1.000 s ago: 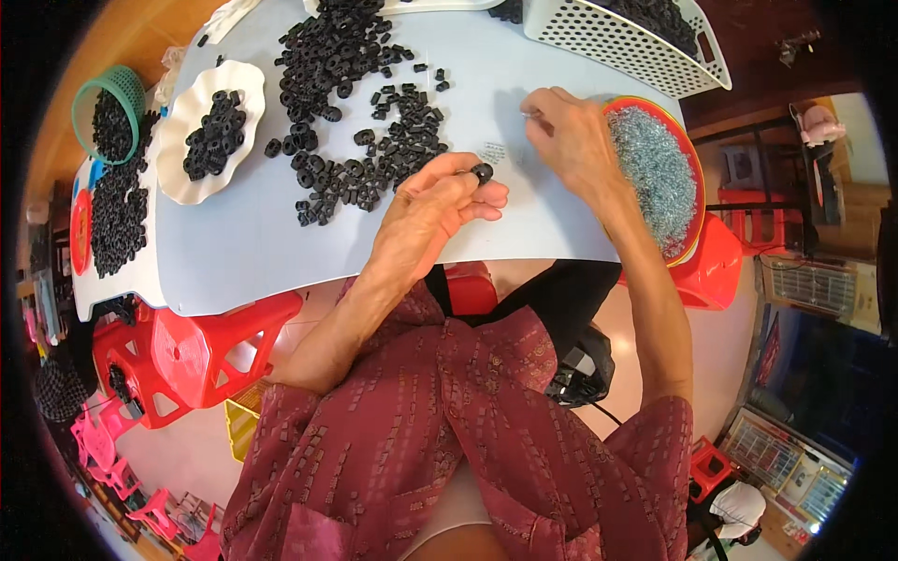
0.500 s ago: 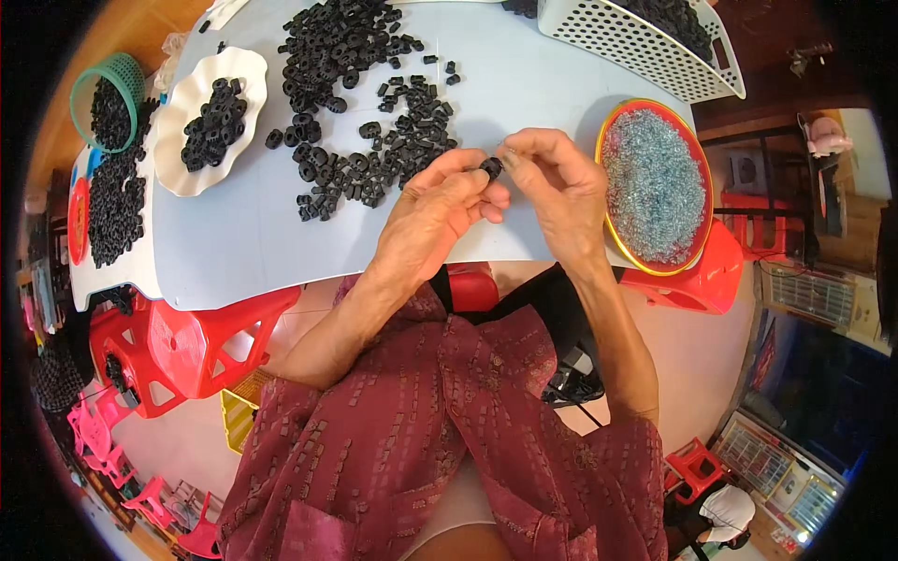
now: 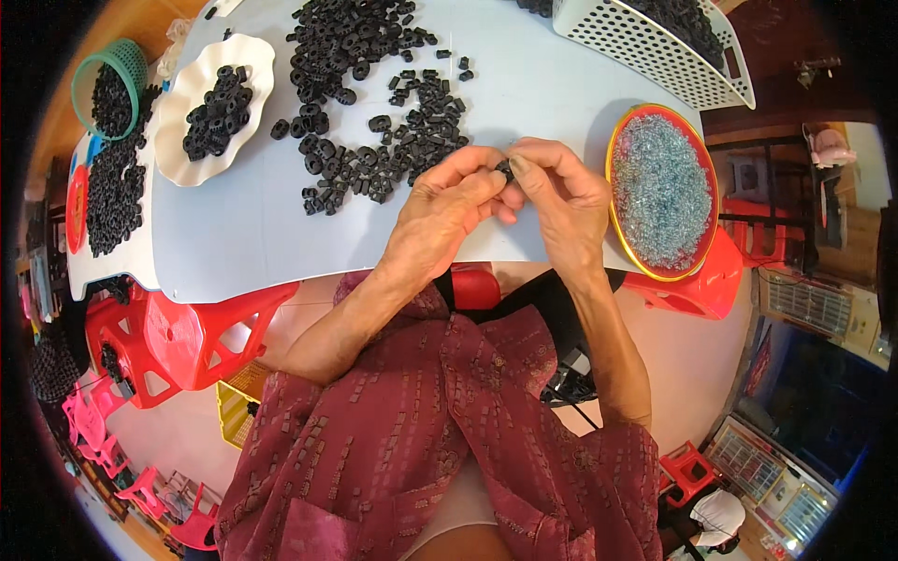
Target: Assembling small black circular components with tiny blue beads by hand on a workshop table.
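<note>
Between both hands, above the table's near edge, is a small black plastic cord lock, partly covered by fingers. My left hand pinches it from the left with thumb and fingers. My right hand is closed on its other side, thumb pressed against it. Beyond my left hand lie loose small black plungers, and farther back a heap of rounder black cord lock bodies. Right of my right hand, a red bowl with a yellow rim holds tiny silvery-blue pieces that look like springs.
A white wavy-edged plate bears more black pieces. At far left are a green basket and spread black parts. A white perforated basket stands back right. Red stools and a yellow crate are below the table.
My hands have drawn closer together. The right thumb and fingers now cover more of the cord lock, which shows less than before. The whole view has shifted slightly.
</note>
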The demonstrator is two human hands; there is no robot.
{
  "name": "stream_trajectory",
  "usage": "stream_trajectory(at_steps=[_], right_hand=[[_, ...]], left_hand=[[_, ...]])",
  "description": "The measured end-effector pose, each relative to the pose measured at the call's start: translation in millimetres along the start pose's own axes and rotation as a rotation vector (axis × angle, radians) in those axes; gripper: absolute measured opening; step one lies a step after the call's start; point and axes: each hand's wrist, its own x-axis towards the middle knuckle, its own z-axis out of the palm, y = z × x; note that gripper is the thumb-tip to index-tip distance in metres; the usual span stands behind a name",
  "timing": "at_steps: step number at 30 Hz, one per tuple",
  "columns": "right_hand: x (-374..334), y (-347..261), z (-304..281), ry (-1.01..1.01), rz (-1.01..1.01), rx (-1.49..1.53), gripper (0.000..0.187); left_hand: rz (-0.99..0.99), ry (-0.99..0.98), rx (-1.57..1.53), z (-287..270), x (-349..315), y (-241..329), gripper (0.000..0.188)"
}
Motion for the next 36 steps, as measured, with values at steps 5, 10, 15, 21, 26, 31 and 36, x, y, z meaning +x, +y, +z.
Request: stream_trajectory(at_steps=[5,10,15,21,26,31,36], right_hand=[[6,-3,-1,-0.084,-0.051,-0.305,0.014],[58,-5,7,-0.212,-0.266,-0.741,0.013],[109,11,11,-0.369,-0.445,-1.001,0.020],[112,15,2,-0.435,-0.517,-1.162,0.015],[72,-2,1,-0.312,-0.220,-0.869,0.016],[37,-19,-9,-0.260,0.157,-0.462,0.011],[16,-24,-11,-0.286,0.225,-0.254,0.011]], left_hand=[[-0.031,-0.015,0.052,-5,-8,2,0.022],[-0.008,0.042,0.116,-11,-16,4,0.024],[0.010,-0.009,0.131,-16,-18,0,0.023],[0.008,-0.019,0.072,-16,-14,3,0.024],[-0.034,0.025,0.080,-15,-15,7,0.027],[-0.016,0.003,0.084,-11,-12,5,0.025],[0.003,-0.016,0.115,-5,-7,1,0.022]])
